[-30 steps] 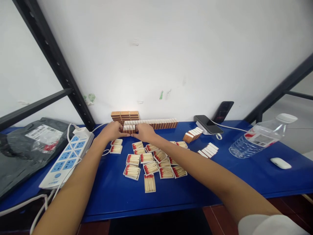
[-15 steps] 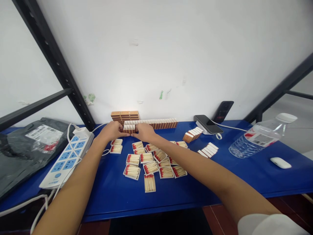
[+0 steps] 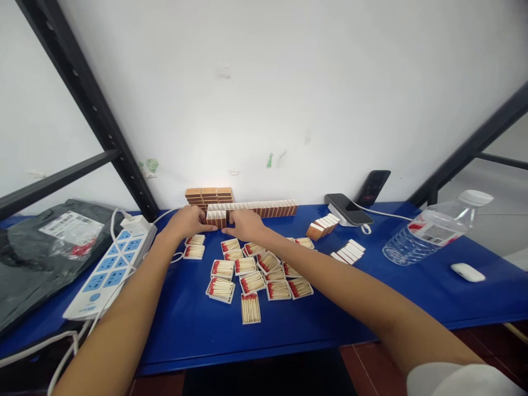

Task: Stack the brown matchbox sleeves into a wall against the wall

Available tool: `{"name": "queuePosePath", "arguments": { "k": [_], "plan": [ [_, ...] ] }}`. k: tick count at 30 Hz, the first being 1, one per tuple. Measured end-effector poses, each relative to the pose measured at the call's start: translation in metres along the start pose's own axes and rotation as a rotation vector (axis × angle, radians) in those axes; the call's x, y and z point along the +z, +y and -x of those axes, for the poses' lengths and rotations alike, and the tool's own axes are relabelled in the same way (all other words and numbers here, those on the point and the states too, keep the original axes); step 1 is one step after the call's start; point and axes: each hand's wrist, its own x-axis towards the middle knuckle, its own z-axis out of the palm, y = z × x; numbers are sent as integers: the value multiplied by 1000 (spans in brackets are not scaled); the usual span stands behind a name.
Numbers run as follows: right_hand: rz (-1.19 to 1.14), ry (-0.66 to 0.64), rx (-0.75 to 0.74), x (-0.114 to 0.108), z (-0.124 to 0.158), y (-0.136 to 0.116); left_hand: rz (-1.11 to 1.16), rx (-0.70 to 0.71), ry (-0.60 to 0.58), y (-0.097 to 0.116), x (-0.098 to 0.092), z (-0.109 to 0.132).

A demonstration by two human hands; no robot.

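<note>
Both hands reach to the far side of a blue table [image 3: 185, 324]. My left hand [image 3: 187, 221] and my right hand [image 3: 244, 223] pinch from either side a short row of upright matchbox sleeves [image 3: 216, 218]. Behind it a long row of sleeves [image 3: 264, 208] leans along the wall, beside a small stack of closed matchboxes [image 3: 209, 194]. Several open trays of red-tipped matches [image 3: 251, 278] lie spread below the hands.
A white and blue power strip [image 3: 109, 267] with cables and a dark plastic bag [image 3: 37, 247] lie left. Right are more sleeves [image 3: 324, 226], flat white cards [image 3: 350, 251], a phone on a charger [image 3: 347, 206], a tipped water bottle [image 3: 429, 231] and a white earbud case [image 3: 467, 271].
The view has shifted slightly; both hands stay pressed on the short row of sleeves, with the right fingers a little lower.
</note>
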Motion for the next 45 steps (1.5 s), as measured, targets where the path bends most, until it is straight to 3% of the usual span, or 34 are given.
{"name": "queuePosePath", "arguments": {
  "k": [2,5,9,11,15,18,22,27,32,34,36,41,45],
  "plan": [
    [2,-24,0,-14,11,3,15,-7,-13,-1,0,0],
    [3,-27,27,-53,34,24,34,-26,-32,-4,0,-1],
    [84,49,216,-113,75,94,38,-20,-54,-5,-3,-2],
    [147,-16,290,-130,97,139,41,-43,-74,-5,-9,0],
    [128,-185,233,-133,133,212,88,-134,-14,-5,-29,7],
    [78,-218,235,-122,145,235,85,-155,77,-4,-40,11],
    [6,-192,112,-114,141,239,56,-129,113,-2,-39,11],
    [-34,-136,101,-120,139,231,50,-119,109,-3,-33,11],
    [-97,114,107,-136,165,213,-1,-124,251,0,-37,13],
    [-136,103,105,-140,182,203,-25,-93,336,5,-39,14],
    [-157,2,80,-140,198,194,-40,-56,417,12,-41,15],
    [-167,-69,-68,-111,220,175,-28,42,515,39,-45,24],
    [-88,129,-92,-73,225,176,-28,141,531,58,-40,32]
  ]
}}
